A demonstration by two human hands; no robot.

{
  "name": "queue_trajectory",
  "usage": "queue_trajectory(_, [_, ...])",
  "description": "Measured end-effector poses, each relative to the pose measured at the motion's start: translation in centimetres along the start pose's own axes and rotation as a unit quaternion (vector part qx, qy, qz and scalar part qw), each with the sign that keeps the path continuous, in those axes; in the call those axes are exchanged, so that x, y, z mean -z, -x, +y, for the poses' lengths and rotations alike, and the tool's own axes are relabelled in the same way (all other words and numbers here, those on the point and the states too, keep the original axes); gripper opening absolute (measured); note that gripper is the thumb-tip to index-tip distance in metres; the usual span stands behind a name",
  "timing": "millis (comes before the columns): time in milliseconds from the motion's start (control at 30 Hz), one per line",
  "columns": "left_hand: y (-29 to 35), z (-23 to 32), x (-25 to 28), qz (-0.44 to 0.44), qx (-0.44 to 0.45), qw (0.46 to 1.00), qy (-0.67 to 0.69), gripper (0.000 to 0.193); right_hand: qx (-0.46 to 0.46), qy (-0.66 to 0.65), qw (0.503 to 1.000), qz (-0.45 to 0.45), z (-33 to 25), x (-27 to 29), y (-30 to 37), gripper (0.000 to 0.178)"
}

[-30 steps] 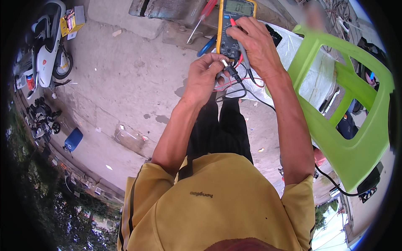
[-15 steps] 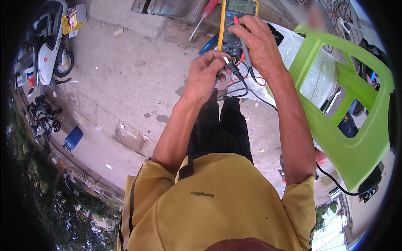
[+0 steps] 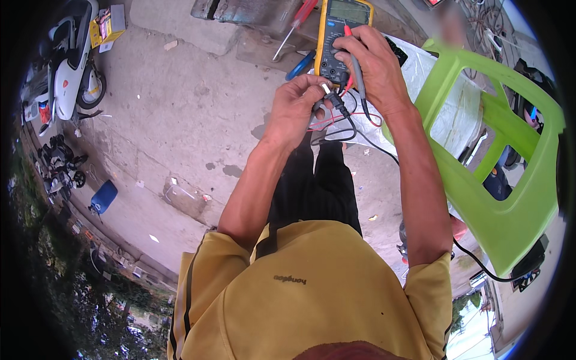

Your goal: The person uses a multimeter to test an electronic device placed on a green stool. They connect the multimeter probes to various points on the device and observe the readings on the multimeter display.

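Observation:
A yellow-framed digital multimeter [image 3: 331, 37] lies face up at the top, its screen [image 3: 350, 10] showing no readable digits. My right hand [image 3: 381, 75] is curled over the meter's right side, thumb and fingers bent at its dial. A test probe [image 3: 358, 75], red near its top and grey below, is held along those fingers. My left hand [image 3: 292, 109] is closed just below the meter, pinching a black cable plug [image 3: 337, 99] with a pale tip. Red and black leads [image 3: 353, 127] loop beneath both hands. Part of the plug hides behind my fingers.
A light green plastic chair [image 3: 480, 231] stands close on the right, beside a silvery sheet [image 3: 453, 114]. Near the meter lie a red-handled screwdriver [image 3: 305, 13] and a blue-handled tool [image 3: 300, 66]. A white scooter [image 3: 69, 84] and yellow box [image 3: 108, 25] are far left.
My right fingers have shifted slightly down onto the meter's dial. The screen's large characters have gone. My left hand keeps its hold on the plug.

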State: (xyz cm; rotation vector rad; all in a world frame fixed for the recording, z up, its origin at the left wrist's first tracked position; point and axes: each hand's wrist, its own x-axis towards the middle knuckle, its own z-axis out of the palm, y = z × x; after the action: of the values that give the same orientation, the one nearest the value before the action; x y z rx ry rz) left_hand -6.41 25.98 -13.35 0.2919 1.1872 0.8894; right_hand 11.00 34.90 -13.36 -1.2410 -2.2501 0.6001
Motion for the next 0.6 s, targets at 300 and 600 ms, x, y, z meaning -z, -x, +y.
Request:
queue_trajectory(300, [0.0, -0.1, -0.1, -0.001, 0.002, 1.0, 0.009, 0.014, 0.018, 0.024, 0.999, 0.034, -0.1, -0.7, -0.3, 0.017])
queue_trajectory(600, [0.0, -0.1, -0.1, -0.002, 0.003, 1.0, 0.018, 0.013, 0.012, 0.059, 0.997, 0.043, -0.2, -1.2, -0.4, 0.017])
